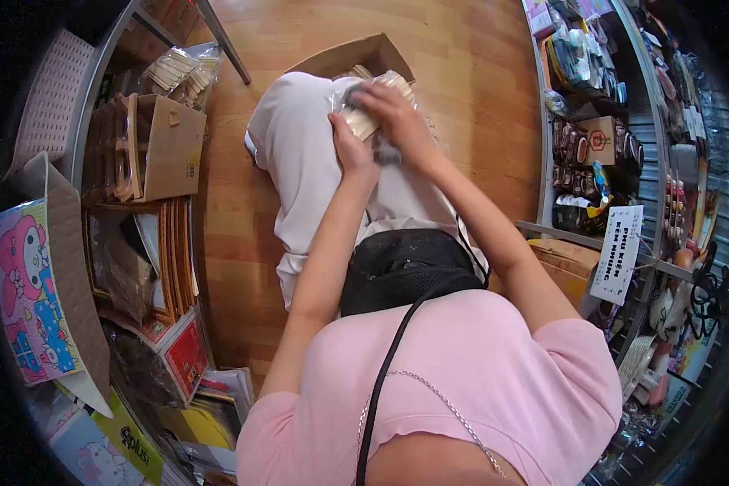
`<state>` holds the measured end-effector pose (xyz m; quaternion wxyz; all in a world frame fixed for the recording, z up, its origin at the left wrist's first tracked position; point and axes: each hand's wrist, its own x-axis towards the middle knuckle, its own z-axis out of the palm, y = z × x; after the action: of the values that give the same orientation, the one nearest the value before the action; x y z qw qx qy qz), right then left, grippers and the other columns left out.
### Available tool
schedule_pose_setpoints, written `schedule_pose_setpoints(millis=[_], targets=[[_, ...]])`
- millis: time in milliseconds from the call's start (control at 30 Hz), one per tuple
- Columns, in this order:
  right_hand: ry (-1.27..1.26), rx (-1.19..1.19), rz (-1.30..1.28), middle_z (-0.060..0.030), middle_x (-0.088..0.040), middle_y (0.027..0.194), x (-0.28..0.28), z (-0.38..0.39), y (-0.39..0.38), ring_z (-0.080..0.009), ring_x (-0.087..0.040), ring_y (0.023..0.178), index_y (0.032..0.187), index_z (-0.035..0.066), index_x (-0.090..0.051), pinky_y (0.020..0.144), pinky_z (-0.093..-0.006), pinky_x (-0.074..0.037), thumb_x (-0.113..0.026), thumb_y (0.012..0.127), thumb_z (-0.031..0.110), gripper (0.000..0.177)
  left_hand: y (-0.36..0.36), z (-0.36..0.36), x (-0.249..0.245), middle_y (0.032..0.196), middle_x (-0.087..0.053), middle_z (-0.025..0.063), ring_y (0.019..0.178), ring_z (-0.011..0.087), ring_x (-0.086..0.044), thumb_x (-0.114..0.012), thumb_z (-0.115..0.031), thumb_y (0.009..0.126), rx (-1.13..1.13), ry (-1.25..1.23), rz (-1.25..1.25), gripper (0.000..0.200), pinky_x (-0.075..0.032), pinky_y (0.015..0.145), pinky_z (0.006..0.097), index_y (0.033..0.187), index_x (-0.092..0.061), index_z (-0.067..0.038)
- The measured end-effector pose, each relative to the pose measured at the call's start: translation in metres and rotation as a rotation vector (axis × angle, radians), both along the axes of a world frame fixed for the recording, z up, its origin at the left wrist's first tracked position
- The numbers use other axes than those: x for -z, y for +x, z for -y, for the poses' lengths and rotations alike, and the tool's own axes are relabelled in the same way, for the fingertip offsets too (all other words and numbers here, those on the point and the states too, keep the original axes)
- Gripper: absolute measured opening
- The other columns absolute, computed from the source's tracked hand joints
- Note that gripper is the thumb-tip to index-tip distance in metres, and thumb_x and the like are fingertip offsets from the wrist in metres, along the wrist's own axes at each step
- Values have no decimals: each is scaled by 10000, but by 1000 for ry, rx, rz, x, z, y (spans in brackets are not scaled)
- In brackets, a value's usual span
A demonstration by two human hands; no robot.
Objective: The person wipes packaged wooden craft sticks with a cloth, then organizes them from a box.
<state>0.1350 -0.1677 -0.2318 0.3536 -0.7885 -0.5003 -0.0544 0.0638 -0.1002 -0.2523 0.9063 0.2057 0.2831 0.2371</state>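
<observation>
Both my hands meet over a clear plastic packet of pale wooden pieces (370, 120), held above my knees. My left hand (353, 154) grips the packet's near edge from below. My right hand (393, 111) lies on top of it, fingers closed around the wrapping. Just beyond the packet an open cardboard box (350, 55) with more such packets stands on the wooden floor (462, 65). My light trousers (296, 146) and a black bag (401, 267) on my lap are below the hands.
On the left, shelves hold a cardboard box of wooden frames (150, 146), bagged wooden items (174, 73), picture frames and cartoon-print packages (28, 300). On the right, a shelf rack (616, 121) carries packaged goods and a white sign (620, 251).
</observation>
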Motion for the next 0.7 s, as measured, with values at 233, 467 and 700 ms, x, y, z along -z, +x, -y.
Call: schedule_pose_setpoints(millis=[233,467,700], targets=[[29,365,-95,-124,-563,1182,13,33,57,-312,-502,1130,1099,88,-616,945,-360,-418,-511,737,-51,401,3,4,-5,1221,-502,137,1117,290,-509,-216,-429,972,-99,79,-19,517,-454,887,395,1263,-417,-52],[0,-45,-147,-119,-507,1260,-4,-2,-17,-311,-446,1195,1165,162,-589,1010,-374,-360,-502,721,-82,514,4,-1,18,1207,-504,149,1119,281,-501,-219,-443,969,-58,57,-19,548,-395,957,372,1251,-410,-14],[65,309,-247,-130,-566,1178,12,25,60,-296,-530,1102,1116,100,-615,954,-349,-413,-461,732,-88,454,-1,1,-5,1226,-499,136,1096,263,-528,-228,-412,973,-62,162,-103,507,-464,874,399,1284,-403,-52]])
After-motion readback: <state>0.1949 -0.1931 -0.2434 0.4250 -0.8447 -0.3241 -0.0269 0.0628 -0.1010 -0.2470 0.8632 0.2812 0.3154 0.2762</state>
